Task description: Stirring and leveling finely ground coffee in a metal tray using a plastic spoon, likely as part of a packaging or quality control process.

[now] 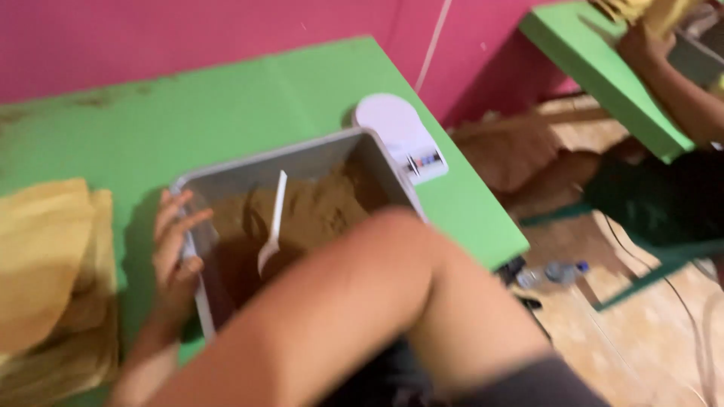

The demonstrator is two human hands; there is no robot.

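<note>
Looking down through the head camera, we see a grey rectangular tray (226, 177) resting on a green table (188, 105) set against a pink wall (151, 38). The tray is partly filled with brown powder (317, 207), heaped toward its far right corner. A white plastic spoon (273, 222) stands tilted in the powder, bowl down and handle pointing up and away.

Our left hand (175, 252) rests on the tray's left rim, fingers (177, 215) spread loosely along the edge and thumb curled by it; it grips nothing else. Whether the fingers clamp the rim or merely lie on it, we cannot tell through the blur. Our right arm (362, 301) crosses the lower frame from right to left, covering the near part of the tray. The right hand itself is hidden from view, so we cannot tell whether it is spread or closed.

Just beyond the tray's far right corner sits a white kitchen scale (400, 132), touching or nearly touching the tray. At the left edge lies a pile of yellow bags (53, 264). On the floor to the right lies a clear plastic bottle (554, 273). At the top right, another person's arm (679, 83) reaches up over a second green table (596, 68), holding something yellow.
</note>
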